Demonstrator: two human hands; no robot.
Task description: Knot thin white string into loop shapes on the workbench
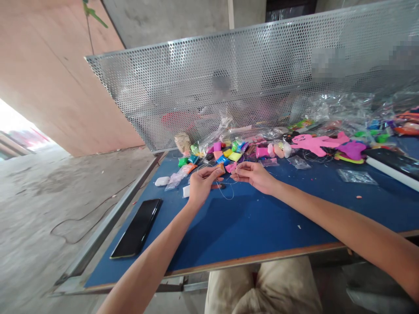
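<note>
My left hand [200, 185] is over the blue table with its fingers pinched together. Facing it a short way to the right is my right hand [257, 176], its thumb and fingertips also closed. A thin pale thread [233, 195] runs between both hands and hangs in a loop below them; whether it is string or wire I cannot tell. Just behind the fingertips lie small colourful packets [235, 156], seemingly of modelling clay. A small white object [186, 191] and a dark piece sit beside and under my left hand.
A black phone [136, 227] lies at the left, with a white earphone case [162, 181] beyond it. Further back are a pink figure [316, 143], clear plastic bags [340, 107] and a purple piece [352, 149]. A perforated metal panel [196, 78] rises behind the table.
</note>
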